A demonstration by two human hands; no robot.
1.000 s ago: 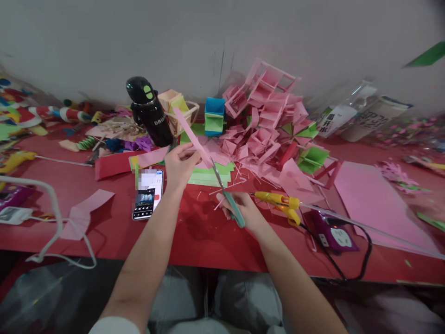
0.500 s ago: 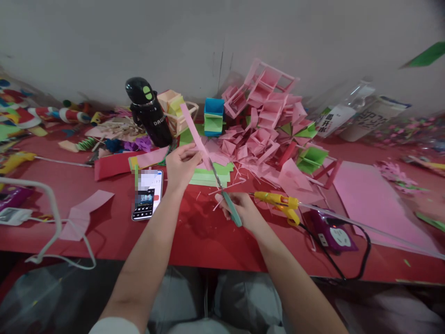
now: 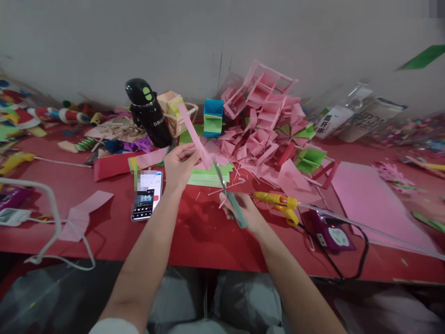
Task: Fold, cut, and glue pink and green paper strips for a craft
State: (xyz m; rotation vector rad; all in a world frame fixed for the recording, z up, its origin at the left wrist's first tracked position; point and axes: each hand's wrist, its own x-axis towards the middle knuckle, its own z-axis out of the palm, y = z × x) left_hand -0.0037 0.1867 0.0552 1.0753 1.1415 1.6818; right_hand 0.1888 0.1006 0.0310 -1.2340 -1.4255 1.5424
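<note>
Between the fingers of my left hand [image 3: 181, 167] is a narrow pink paper strip [image 3: 192, 131], its far end tilted up and to the left. My right hand [image 3: 243, 209] is wrapped round the green handles of a pair of scissors [image 3: 237, 211]. The blades point up and left, just to the right of the strip's lower end and apart from it. Green paper sheets [image 3: 210, 176] lie on the table beneath, with thin pink offcuts scattered around. A phone [image 3: 149, 195] with a lit screen lies left of my left forearm.
A heap of folded pink paper pieces [image 3: 267, 111] stands at the back. A black bottle [image 3: 152, 113] is behind my left hand. To the right are a yellow glue gun [image 3: 276, 200], a purple power socket [image 3: 333, 232] and pink sheets [image 3: 375, 199]. A white cable [image 3: 52, 208] crosses the left side.
The scissors have moved slightly right and down with my right hand, and their blades have come away from the pink strip. My left hand keeps hold of the strip, nearly still.
</note>
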